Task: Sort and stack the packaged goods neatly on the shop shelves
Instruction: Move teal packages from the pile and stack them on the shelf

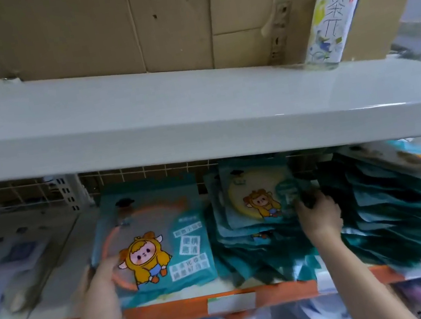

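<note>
A teal packet with an orange ring and a yellow cartoon figure lies on the lower shelf. My left hand holds its left edge, thumb on its front. To the right lies a loose pile of similar teal packets, topped by one with a yellow disc. My right hand reaches into this pile, its fingers curled between packets. A bigger slanted heap of teal packets leans at the far right.
A white upper shelf juts out above the packets, carrying cardboard boxes and a tea bottle. Pale packaged items lie at the lower shelf's left. An orange price rail runs along its front edge.
</note>
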